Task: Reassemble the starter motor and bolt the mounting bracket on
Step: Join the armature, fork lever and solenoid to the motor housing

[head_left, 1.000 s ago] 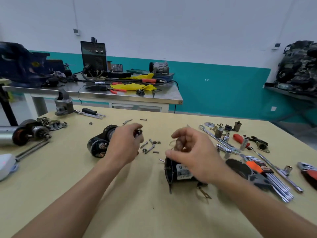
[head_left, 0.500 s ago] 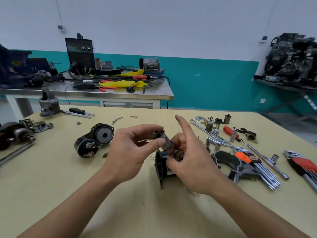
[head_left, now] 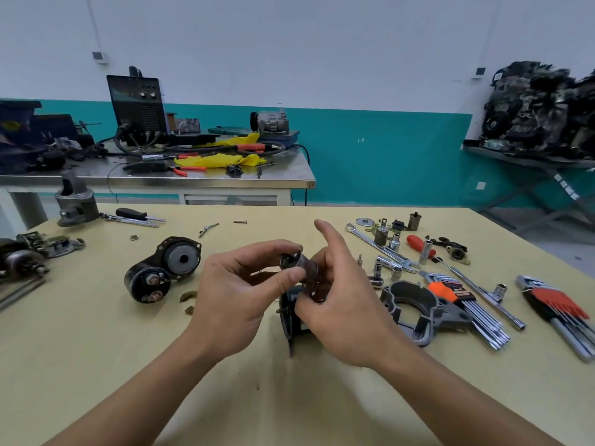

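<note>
**Small part going back onto the motor body**

The left hand pinches a small dark cylinder between thumb and fingertips, just above the black motor body, which stands on the yellow table beneath both hands. The right hand curls close against the cylinder's far end, forefinger raised; whether it grips anything I cannot tell. This looks like an early refit step. Next the cylinder probably needs lining up with the body's opening and seating squarely. The grey bracket lies just to the right, not yet bolted on.
</note>
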Motion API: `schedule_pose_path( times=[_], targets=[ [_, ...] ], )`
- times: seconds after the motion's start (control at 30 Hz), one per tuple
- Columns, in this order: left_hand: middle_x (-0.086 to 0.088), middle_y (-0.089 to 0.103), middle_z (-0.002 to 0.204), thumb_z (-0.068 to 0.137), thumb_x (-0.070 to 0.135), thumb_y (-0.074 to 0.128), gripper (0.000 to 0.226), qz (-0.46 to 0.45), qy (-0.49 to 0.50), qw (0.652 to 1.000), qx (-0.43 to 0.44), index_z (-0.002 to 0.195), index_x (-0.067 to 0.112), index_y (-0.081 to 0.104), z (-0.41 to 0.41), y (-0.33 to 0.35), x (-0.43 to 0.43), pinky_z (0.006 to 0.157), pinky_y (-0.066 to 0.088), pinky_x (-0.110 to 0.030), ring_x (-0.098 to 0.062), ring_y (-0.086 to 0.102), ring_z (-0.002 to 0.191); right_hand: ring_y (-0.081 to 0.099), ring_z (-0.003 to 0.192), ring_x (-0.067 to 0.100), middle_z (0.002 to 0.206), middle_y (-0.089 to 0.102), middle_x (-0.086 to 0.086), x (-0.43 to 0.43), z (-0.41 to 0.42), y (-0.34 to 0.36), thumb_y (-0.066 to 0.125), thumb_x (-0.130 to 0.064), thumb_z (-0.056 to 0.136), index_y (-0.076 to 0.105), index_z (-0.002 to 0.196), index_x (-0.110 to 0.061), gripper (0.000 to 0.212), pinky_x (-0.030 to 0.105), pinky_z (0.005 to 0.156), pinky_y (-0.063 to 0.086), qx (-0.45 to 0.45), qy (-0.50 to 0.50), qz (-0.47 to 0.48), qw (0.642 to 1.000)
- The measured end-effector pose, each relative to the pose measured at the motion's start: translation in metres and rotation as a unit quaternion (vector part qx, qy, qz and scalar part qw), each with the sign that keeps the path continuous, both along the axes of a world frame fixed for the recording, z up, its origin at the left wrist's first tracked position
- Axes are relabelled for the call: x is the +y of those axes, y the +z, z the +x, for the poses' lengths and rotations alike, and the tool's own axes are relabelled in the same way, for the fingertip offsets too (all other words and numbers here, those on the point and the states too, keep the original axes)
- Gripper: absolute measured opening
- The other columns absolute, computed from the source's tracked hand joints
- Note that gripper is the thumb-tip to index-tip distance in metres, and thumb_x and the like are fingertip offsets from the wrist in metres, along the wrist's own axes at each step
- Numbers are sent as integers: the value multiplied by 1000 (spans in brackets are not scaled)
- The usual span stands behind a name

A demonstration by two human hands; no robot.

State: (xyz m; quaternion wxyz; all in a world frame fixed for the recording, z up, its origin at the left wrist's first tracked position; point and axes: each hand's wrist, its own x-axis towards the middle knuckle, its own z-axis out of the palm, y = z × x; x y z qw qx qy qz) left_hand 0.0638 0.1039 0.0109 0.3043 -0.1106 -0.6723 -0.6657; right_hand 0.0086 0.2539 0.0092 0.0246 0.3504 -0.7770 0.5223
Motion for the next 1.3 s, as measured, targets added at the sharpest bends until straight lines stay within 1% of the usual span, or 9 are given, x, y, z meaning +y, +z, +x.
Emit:
schedule_pose_path(
  times=[0.33, 0.47, 0.57, 0.67, 0.8, 0.93, 1.03, 1.17, 1.3],
  targets=[
    [-3, 79, 93, 68, 17, 81, 24, 15, 10, 1000, -8, 92, 23, 82, -2, -4, 7, 75, 58, -21, -14, 75, 89, 59, 98, 8, 108, 56, -10, -5, 3, -7, 70, -24, 84, 39, 141, -41, 68, 30, 85, 54, 26, -57, 6, 998],
    [-3, 79, 93, 70, 14, 86, 27, -18, -20, 999, -27, 92, 28, 82, -1, -6, 9, 79, 58, -22, -14, 75, 90, 50, 107, 2, 118, 45, -14, -7, 2, -8, 74, -18, 81, 41, 138, -34, 68, 14, 84, 46, 15, -73, 23, 997],
    [0, 79, 95, 71, 12, 83, 28, -53, -11, 998, -37, 93, 28, 82, -1, -9, 13, 82, 58, -23, -14, 75, 93, 58, 111, 9, 123, 54, -9, -5, -1, -7, 73, -9, 76, 49, 134, -28, 66, 30, 94, 54, -38, -73, 22, 996],
    [-2, 79, 92, 71, 16, 88, 26, -44, 10, 998, -43, 94, 25, 81, -2, -9, 10, 75, 59, -25, -19, 76, 88, 67, 103, 5, 116, 65, -12, -3, -3, -5, 71, -4, 71, 54, 127, -29, 64, 32, 89, 59, -98, -37, -34, 994],
    [-8, 78, 82, 69, 16, 82, 21, 14, 15, 998, -61, 90, 20, 80, -2, -6, 8, 66, 60, -27, -25, 77, 74, 71, 104, 10, 124, 67, -8, -2, -1, -5, 65, 0, 62, 54, 131, -22, 74, 32, 87, 59, -202, 60, -131, 969],
    [-8, 76, 86, 61, 25, 84, 24, 127, 11, 988, -82, 84, 20, 81, -6, -4, 0, 65, 61, -29, -24, 75, 76, 69, 111, 14, 129, 65, -6, 4, -3, 4, 64, 3, 65, 52, 134, -20, 74, 34, 88, 58, -247, 119, -171, 946],
    [-11, 75, 88, 54, 27, 85, 33, 209, -10, 973, -102, 85, 16, 82, -9, -3, -1, 68, 61, -30, -24, 75, 79, 71, 110, 17, 120, 72, -4, 9, -6, 14, 69, -3, 69, 61, 123, -18, 57, 43, 91, 59, -255, 106, -196, 941],
    [-9, 77, 88, 65, 15, 78, 18, 303, -16, 948, -100, 83, 13, 80, -11, 5, -8, 65, 61, -27, -20, 75, 76, 76, 93, 25, 102, 76, 8, 18, -16, 24, 69, -15, 92, 69, 102, -8, 12, 37, 69, 61, -289, 6, -283, 915],
    [-9, 77, 88, 70, 16, 73, 18, 327, -59, 935, -125, 86, 13, 80, -10, 2, 22, 68, 62, -27, -19, 74, 78, 72, 99, 20, 100, 76, 6, -9, -3, 13, 51, -43, 96, 69, 92, -15, 33, 35, 80, 52, -270, -27, -418, 867]
  ],
)
